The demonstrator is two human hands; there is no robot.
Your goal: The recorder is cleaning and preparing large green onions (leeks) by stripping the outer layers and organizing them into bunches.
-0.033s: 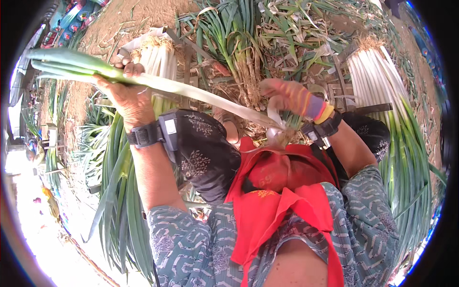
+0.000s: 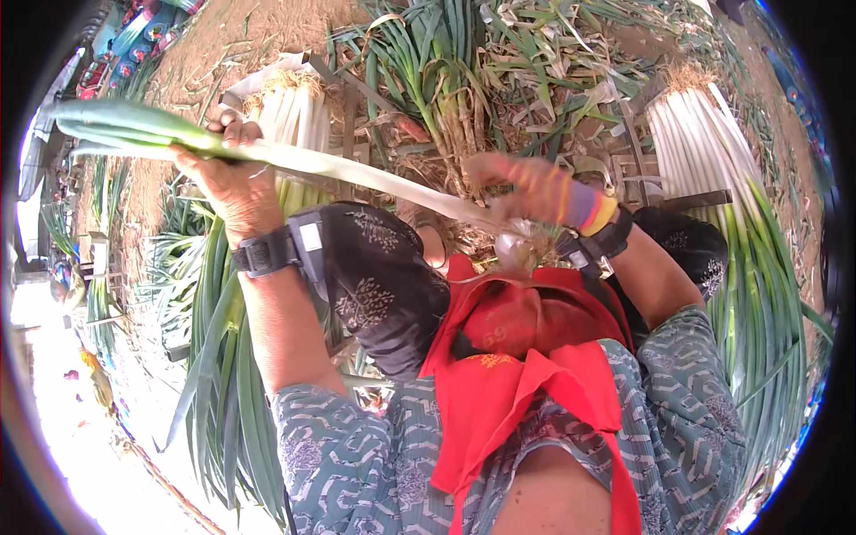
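Observation:
A long green onion (image 2: 357, 173) lies slantwise across my front, its green leaves at the left and its stringy root end low at the right. My bare left hand (image 2: 234, 183) is closed round it where the white stalk turns green. Over the stalk near the roots is my right hand (image 2: 544, 192), in a striped, colourful glove. Motion smears its fingers, so I cannot make out whether they grip the stalk or a loose outer layer. The roots hang just above the red apron (image 2: 526, 321) on my lap.
Bundled green onions (image 2: 695, 143) rest in a rack at right, with another bundle (image 2: 292, 111) at left. Untrimmed onions with soil-covered roots (image 2: 459, 134) lie ahead. Stripped leaves (image 2: 571, 67) litter the ground beyond them.
My gloved right hand has shifted left along the stalk, and its fingers are now more blurred. My left hand and the onion have moved slightly left.

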